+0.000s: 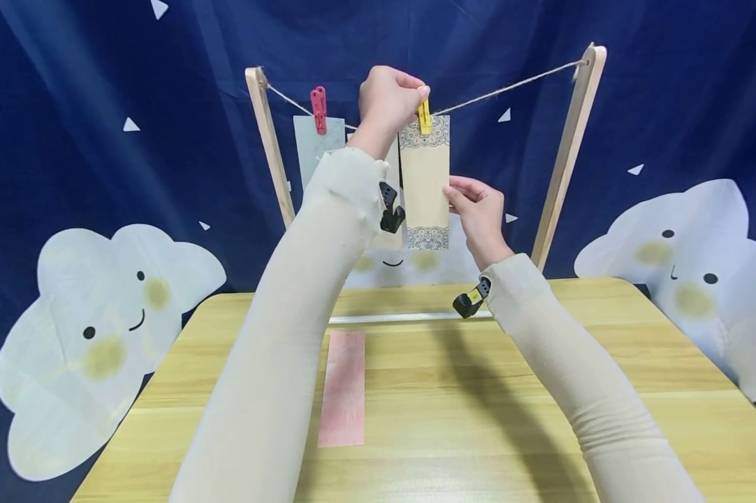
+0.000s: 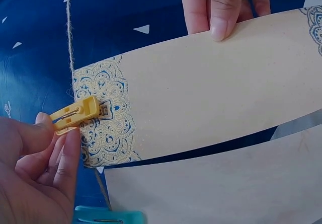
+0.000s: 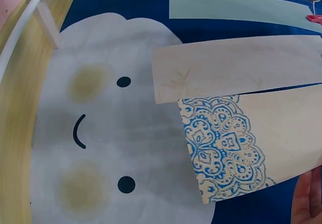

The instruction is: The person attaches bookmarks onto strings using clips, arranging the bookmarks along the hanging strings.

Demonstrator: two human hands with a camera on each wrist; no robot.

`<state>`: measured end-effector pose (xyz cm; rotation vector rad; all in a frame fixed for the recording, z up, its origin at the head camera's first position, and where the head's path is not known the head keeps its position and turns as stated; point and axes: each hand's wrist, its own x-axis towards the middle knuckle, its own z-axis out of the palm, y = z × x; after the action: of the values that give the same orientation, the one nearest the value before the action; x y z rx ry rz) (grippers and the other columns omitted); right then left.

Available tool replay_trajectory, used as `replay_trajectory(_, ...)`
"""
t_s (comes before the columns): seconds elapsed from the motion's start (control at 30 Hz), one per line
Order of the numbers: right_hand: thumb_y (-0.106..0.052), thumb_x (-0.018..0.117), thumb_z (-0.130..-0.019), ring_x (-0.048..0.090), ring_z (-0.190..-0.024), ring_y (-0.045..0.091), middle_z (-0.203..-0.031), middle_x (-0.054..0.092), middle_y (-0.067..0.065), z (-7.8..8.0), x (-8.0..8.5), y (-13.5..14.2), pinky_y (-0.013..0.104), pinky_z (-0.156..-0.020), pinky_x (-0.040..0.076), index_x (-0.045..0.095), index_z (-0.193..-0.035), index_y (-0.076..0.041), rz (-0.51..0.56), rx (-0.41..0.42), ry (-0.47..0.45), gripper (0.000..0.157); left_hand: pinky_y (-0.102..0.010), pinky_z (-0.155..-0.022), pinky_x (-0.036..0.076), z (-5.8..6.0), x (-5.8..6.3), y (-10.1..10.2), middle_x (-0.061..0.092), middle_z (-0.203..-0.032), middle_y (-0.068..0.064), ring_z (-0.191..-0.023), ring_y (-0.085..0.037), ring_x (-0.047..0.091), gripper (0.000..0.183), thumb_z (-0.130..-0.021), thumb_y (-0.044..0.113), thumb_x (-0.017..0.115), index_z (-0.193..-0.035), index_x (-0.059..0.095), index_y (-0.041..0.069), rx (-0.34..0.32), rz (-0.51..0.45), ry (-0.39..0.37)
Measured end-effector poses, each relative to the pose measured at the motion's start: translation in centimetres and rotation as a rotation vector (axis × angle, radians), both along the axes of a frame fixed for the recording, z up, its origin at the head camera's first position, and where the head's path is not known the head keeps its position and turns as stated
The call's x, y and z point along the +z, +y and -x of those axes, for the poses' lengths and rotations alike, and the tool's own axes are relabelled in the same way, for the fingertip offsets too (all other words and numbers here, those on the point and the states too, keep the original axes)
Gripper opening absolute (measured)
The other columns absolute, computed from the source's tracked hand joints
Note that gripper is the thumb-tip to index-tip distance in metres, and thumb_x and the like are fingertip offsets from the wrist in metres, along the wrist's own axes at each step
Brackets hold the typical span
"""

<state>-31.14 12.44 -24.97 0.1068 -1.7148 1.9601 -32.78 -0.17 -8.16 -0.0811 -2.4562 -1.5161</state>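
A cream paper strip with blue lace-like patterned ends (image 1: 425, 181) hangs from a twine line (image 1: 504, 89). At its top edge sits a yellow clothespin (image 2: 75, 114), which my left hand (image 1: 390, 101) pinches between thumb and fingers. My right hand (image 1: 477, 209) holds the strip's right edge about midway down, thumb in front and fingers behind. Beside it hangs a plain pale strip (image 3: 236, 65), partly hidden by my left arm in the head view; a teal clothespin (image 2: 108, 216) shows at its top. Farther left, a red clothespin (image 1: 318, 110) holds a light blue strip (image 1: 315, 147).
Two wooden posts (image 1: 567, 161) carry the twine, with a white bar (image 1: 416, 317) low between them. A pink paper strip (image 1: 343, 391) lies on the wooden table (image 1: 453, 447). Behind hangs a dark blue curtain (image 1: 478, 35) with smiling clouds (image 1: 686, 279).
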Motion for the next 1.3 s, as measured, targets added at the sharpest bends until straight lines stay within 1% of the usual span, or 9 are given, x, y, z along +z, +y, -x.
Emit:
replay_trajectory(0.2,-0.006,0.071,-0.083,0.062,-0.069,0.009,-0.082,0.071,0.000,0.0,-0.1,0.1,0.020,-0.063,0.050,0.071,-0.101,-0.001,-0.012,-0.012,-0.024,0.018,-0.015,-0.071,0.050,0.1,-0.2,0.0,0.064,-0.106,0.005,-0.084,-0.008,0.061,0.020,-0.087,0.028,0.068,-0.101,0.073,0.015,-0.009,0.027,-0.011)
replay_trajectory(0.3,-0.006,0.071,-0.083,0.062,-0.069,0.009,-0.083,0.071,0.001,0.0,-0.2,0.1,0.020,-0.063,0.050,0.071,-0.102,0.000,-0.019,-0.009,-0.028,0.019,-0.016,-0.071,0.050,0.0,-0.4,0.0,0.063,-0.110,0.007,-0.082,-0.008,0.062,0.022,-0.085,0.028,0.071,-0.101,0.072,0.013,-0.011,0.003,-0.010)
replay_trajectory(0.47,-0.006,0.071,-0.083,0.062,-0.070,0.009,-0.082,0.071,-0.002,0.1,-0.4,0.0,0.020,-0.063,0.051,0.070,-0.103,-0.001,-0.020,-0.003,-0.035,0.021,-0.016,-0.073,0.050,-0.2,-0.5,-0.1,0.062,-0.112,0.005,-0.087,-0.009,0.061,0.026,-0.084,0.027,0.072,-0.105,0.070,0.012,-0.024,-0.051,-0.010)
replay_trajectory(0.73,-0.007,0.071,-0.084,0.062,-0.070,0.009,-0.081,0.070,-0.003,0.2,-0.9,0.2,0.021,-0.062,0.051,0.071,-0.102,-0.001,-0.017,0.012,-0.036,0.019,-0.016,-0.077,0.051,-1.0,-0.5,-0.8,0.062,-0.117,0.001,-0.097,-0.012,0.064,0.033,-0.085,0.024,0.071,-0.116,0.067,0.011,-0.094,-0.072,0.033)
replay_trajectory(0.9,-0.008,0.070,-0.085,0.063,-0.071,0.009,-0.081,0.070,-0.003,0.1,-1.3,0.5,0.020,-0.062,0.051,0.071,-0.101,-0.002,-0.031,0.019,-0.051,0.018,-0.017,-0.078,0.051,-1.6,-1.1,-1.6,0.065,-0.117,0.001,-0.101,-0.010,0.062,0.036,-0.086,0.025,0.070,-0.119,0.066,0.011,-0.140,-0.067,0.053)
replay_trajectory(1.0,-0.008,0.070,-0.085,0.063,-0.072,0.009,-0.082,0.069,-0.003,-0.1,-1.6,0.7,0.020,-0.063,0.051,0.071,-0.099,-0.003,-0.024,0.038,-0.054,0.016,-0.018,-0.076,0.052,-2.0,-1.9,-2.3,0.067,-0.115,0.000,-0.100,-0.008,0.063,0.036,-0.085,0.023,0.071,-0.119,0.066,0.009,-0.167,-0.097,0.064)
replay_trajectory(1.1,-0.009,0.070,-0.084,0.062,-0.073,0.009,-0.083,0.069,-0.002,-0.3,-1.8,1.0,0.020,-0.064,0.052,0.070,-0.098,-0.003,-0.025,0.065,-0.053,0.015,-0.020,-0.075,0.053,-2.6,-3.1,-3.2,0.068,-0.114,-0.005,-0.098,-0.011,0.065,0.035,-0.085,0.018,0.071,-0.117,0.066,0.004,-0.213,-0.178,0.078)
replay_trajectory(1.2,-0.010,0.071,-0.085,0.062,-0.074,0.009,-0.085,0.070,0.001,-0.3,-2.3,1.3,0.020,-0.066,0.052,0.069,-0.099,-0.002,-0.036,0.086,-0.045,0.017,-0.023,-0.077,0.053,-3.3,-4.7,-4.3,0.066,-0.115,-0.009,-0.099,-0.016,0.065,0.034,-0.087,0.013,0.068,-0.118,0.064,0.000,-0.282,-0.257,0.078)
replay_trajectory(1.3,-0.011,0.071,-0.085,0.062,-0.075,0.009,-0.086,0.070,0.002,-0.4,-3.0,1.6,0.020,-0.067,0.052,0.068,-0.100,-0.001,-0.028,0.098,-0.045,0.018,-0.024,-0.078,0.053,-4.2,-7.0,-5.4,0.065,-0.118,-0.010,-0.102,-0.017,0.064,0.034,-0.088,0.013,0.067,-0.119,0.063,0.001,-0.325,-0.259,0.094)
